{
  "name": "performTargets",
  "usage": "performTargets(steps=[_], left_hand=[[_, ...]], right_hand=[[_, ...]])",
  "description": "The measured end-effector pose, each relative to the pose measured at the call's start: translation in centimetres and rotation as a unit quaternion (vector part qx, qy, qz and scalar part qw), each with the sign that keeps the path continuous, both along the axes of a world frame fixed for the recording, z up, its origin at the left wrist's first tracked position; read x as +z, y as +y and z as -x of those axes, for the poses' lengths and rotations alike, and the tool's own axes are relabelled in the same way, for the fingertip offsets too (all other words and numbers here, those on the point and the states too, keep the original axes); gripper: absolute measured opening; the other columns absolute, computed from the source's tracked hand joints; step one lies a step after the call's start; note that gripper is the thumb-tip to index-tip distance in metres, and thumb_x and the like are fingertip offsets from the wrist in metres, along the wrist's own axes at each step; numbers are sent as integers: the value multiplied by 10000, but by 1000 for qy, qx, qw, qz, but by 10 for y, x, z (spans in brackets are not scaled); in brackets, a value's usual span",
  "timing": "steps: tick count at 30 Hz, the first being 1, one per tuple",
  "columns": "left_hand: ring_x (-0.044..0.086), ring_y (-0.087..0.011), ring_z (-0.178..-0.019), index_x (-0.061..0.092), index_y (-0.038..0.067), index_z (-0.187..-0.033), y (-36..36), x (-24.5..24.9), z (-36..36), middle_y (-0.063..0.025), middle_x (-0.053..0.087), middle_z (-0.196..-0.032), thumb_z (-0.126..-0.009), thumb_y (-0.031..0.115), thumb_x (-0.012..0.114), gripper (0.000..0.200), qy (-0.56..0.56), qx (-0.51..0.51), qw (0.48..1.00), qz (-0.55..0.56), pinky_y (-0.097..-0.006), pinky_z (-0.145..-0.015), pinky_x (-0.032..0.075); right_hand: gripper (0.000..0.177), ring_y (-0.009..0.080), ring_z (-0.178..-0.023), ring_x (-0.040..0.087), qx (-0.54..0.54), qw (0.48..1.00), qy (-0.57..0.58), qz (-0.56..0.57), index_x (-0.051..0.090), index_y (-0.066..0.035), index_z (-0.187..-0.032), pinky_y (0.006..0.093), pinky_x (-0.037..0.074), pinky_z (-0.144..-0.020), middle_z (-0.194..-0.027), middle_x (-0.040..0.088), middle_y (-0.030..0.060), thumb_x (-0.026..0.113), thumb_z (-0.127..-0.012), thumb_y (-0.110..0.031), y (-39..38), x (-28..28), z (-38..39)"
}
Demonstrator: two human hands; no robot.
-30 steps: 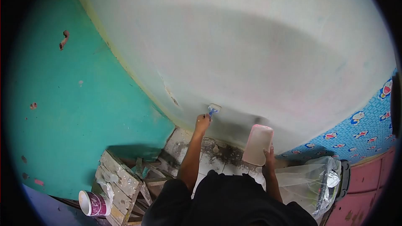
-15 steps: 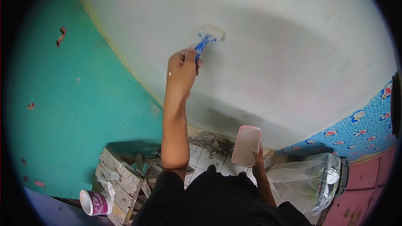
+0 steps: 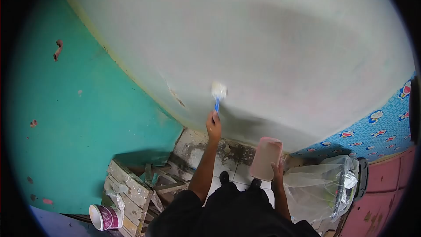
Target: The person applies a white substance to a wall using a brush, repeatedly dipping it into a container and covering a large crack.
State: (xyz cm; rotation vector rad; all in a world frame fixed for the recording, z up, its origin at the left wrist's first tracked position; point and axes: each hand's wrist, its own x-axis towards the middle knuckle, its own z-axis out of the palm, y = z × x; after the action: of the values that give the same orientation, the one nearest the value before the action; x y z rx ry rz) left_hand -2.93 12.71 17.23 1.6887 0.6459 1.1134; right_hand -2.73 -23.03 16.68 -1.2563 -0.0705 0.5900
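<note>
My left hand [image 3: 213, 126] is closed round the blue handle of a paintbrush [image 3: 219, 91]. Its white head lies against the pale, whitish wall [image 3: 280, 61] low in front of me. Held at my right side, a shallow pink plastic container [image 3: 266, 159] is tilted and has something pale inside. My right hand [image 3: 277, 176] grips it by its right edge, thumb over the rim. Shadows of my arm and body fall across the wall.
On the left are a green wall [image 3: 87, 105], a paint-stained wooden stand [image 3: 131, 197] and a white-and-purple bucket [image 3: 105, 217]. To the right, a plastic-covered bin [image 3: 320, 186] stands by blue patterned wallpaper [image 3: 364, 134] and a pink cabinet [image 3: 390, 188]. White floor tiles [image 3: 242, 173] show below.
My left hand has come down the wall with the paintbrush, its arm now lower and more bent. The container in my right hand appears slightly lower and further right, as the view has shifted.
</note>
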Motion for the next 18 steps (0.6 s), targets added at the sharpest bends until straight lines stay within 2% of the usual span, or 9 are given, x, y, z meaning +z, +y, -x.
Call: performTargets(steps=[2,4,7,8,10,12,14,16,18], left_hand=[[426,-199,-575,522,-4,-852,-6,-70,13,-92,463,-666,-1039,275,454,343,65,28,997,-41,-353,-549,375],[470,-281,-566,571,-12,-848,-8,-130,26,-144,498,-657,-1025,275,456,357,128,44,990,-29,-397,-562,394],[537,-345,-597,620,-27,-816,-21,-148,38,-200,560,-672,-993,271,479,373,238,63,969,-8,-438,-578,411],[552,-353,-601,623,-35,-799,-22,-141,36,-212,566,-668,-981,262,485,374,243,52,969,-8,-448,-576,410],[580,-369,-609,628,-53,-766,-23,-98,24,-235,577,-659,-958,245,498,377,251,34,967,-10,-469,-573,408],[587,-383,-581,606,-76,-724,-26,-37,5,-252,575,-638,-940,233,504,391,209,38,977,-12,-480,-560,396],[545,-381,-519,593,-84,-704,-24,22,-12,-245,540,-581,-937,214,504,389,186,56,978,-74,-482,-543,378],[476,-338,-474,568,-86,-671,-44,115,-16,-235,500,-547,-936,199,511,394,151,82,985,-24,-459,-525,361],[406,-237,-462,543,-63,-648,-58,181,-15,-162,471,-514,-960,203,507,411,111,92,989,-25,-413,-497,338]], right_hand=[[684,236,-1336,397,-4,1000,-6,6,204,-61,-1543,364,329,-1099,-1487,369,143,524,-946,-154,-8,4,-5],[679,230,-1339,393,-4,1000,-13,4,208,-59,-1541,363,323,-1101,-1485,373,140,524,-948,-154,-12,9,-7],[674,226,-1340,390,-15,1000,-14,-4,210,-61,-1541,362,323,-1101,-1483,375,135,523,-952,-160,-17,20,-10],[676,227,-1346,384,-4,1000,-25,-10,207,-71,-1545,361,319,-1103,-1497,359,134,523,-955,-171,-20,13,-14],[677,232,-1346,382,-7,1000,-22,-7,206,-79,-1547,363,322,-1103,-1504,348,137,521,-956,-173,-22,9,-20],[680,238,-1349,378,0,1000,-22,-1,202,-86,-1549,369,323,-1104,-1512,335,141,521,-956,-175,-23,9,-24],[687,245,-1354,371,16,999,-27,6,196,-93,-1552,377,324,-1107,-1522,319,144,523,-955,-177,-23,12,-30],[693,252,-1361,363,30,999,-26,-2,189,-95,-1554,387,322,-1111,-1526,311,147,524,-955,-182,-24,7,-35],[701,259,-1371,352,43,999,-25,-3,182,-98,-1556,394,318,-1116,-1532,299,149,527,-953,-189,-26,4,-42]])
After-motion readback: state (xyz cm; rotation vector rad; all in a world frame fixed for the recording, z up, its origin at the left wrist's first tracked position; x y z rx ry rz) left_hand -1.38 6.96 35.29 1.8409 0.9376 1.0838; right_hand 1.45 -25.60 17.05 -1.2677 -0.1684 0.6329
